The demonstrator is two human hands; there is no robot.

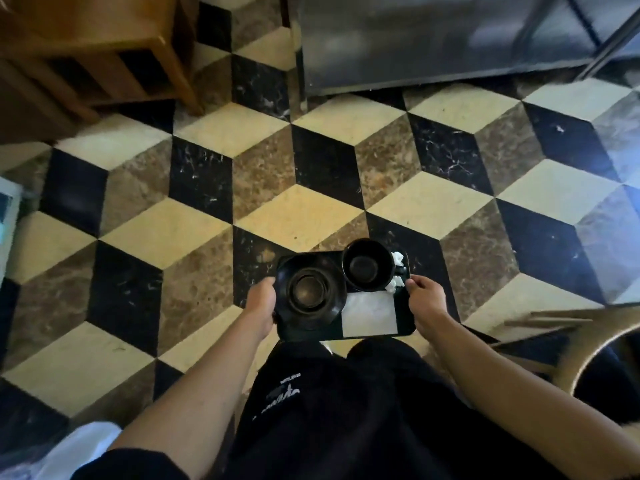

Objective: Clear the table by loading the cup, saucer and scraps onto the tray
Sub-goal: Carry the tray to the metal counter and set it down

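Observation:
I hold a black tray point(313, 336) level above the tiled floor, in front of my body. My left hand point(260, 300) grips its left edge and my right hand point(425, 295) grips its right edge. On the tray's left side lies a black saucer point(332, 306). A black cup point(369, 265) stands at the tray's far right. Crumpled white scraps point(398, 271) sit beside the cup near the right edge. A flat white napkin point(369, 315) lies on the near right part of the tray.
The floor point(194, 230) is a cube pattern of cream, brown and black tiles. A wooden chair or stool point(104, 64) stands at the far left. A metal cabinet point(433, 43) is at the far right. A round chair back point(595, 351) is close on my right.

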